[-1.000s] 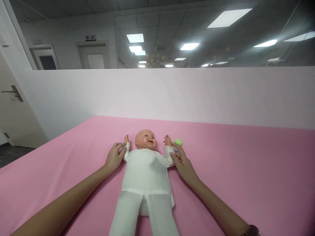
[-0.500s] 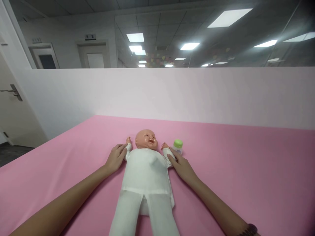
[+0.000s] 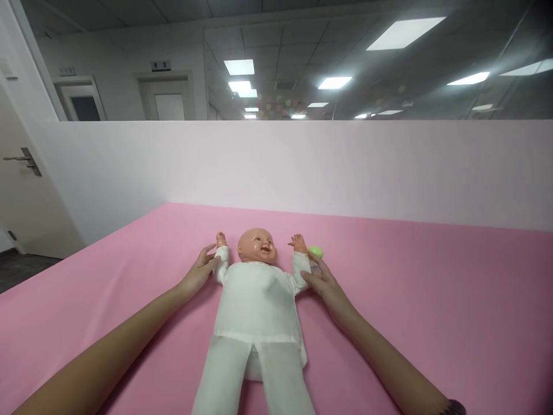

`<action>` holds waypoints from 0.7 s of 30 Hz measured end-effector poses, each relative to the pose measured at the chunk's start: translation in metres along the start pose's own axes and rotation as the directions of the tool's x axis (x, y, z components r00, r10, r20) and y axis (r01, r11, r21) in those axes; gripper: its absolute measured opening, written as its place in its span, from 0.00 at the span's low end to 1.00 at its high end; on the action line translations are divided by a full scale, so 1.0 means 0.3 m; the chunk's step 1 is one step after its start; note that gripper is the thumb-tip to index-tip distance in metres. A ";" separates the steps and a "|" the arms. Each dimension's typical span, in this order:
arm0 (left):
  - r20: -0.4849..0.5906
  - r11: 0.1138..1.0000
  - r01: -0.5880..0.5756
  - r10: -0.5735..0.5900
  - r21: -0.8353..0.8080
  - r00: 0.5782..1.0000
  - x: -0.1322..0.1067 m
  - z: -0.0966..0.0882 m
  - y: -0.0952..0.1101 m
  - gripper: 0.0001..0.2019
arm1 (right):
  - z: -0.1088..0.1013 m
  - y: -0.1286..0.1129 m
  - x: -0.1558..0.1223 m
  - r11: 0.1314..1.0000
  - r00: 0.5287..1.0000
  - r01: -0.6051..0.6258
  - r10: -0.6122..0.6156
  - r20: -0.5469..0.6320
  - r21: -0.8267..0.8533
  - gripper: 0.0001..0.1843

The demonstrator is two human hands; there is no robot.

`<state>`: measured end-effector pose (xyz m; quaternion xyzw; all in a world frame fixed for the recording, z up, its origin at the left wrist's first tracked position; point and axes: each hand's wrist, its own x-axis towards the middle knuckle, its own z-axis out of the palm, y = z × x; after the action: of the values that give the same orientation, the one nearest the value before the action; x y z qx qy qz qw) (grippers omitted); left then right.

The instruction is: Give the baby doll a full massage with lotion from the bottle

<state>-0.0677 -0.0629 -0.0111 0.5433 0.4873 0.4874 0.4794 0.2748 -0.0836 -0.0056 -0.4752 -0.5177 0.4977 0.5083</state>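
A baby doll (image 3: pixel 257 300) in white clothes lies on its back on the pink surface (image 3: pixel 423 300), head away from me. My left hand (image 3: pixel 199 273) grips the doll's white-sleeved arm on the left side, fingers closed round it. My right hand (image 3: pixel 323 280) holds the doll's other arm near the elbow, and both doll arms point up beside the head. A small bottle with a green cap (image 3: pixel 315 253) stands just beyond my right hand, partly hidden by my fingers.
A pale partition wall (image 3: pixel 345 167) rises right behind the pink surface. A door with a lever handle (image 3: pixel 26 161) stands at the far left, where the surface's left edge drops to a dark floor.
Both doll arms have been lifted back up beside the head after being lowered half a second ago. My hands moved with them, and my right hand again covers part of the bottle.
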 end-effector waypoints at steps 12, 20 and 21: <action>0.241 0.970 -0.081 0.137 -0.230 0.961 0.013 -0.096 0.045 0.18 | -0.062 -0.065 -0.032 0.992 0.969 0.069 -0.091 0.228 0.103 0.35; 0.457 0.993 -0.114 0.118 -0.037 0.882 0.012 -0.147 0.015 0.22 | -0.111 -0.084 -0.056 0.986 0.901 0.043 0.032 0.433 -0.163 0.22; 0.482 0.991 -0.131 0.131 -0.035 0.866 0.014 -0.150 0.008 0.22 | -0.114 -0.083 -0.059 0.985 0.879 0.050 0.035 0.475 -0.166 0.19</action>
<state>-0.1121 -0.0569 -0.0053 0.6792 0.3138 0.3680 0.5521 0.3099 -0.1014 0.0181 -0.3789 -0.6697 0.5503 0.3242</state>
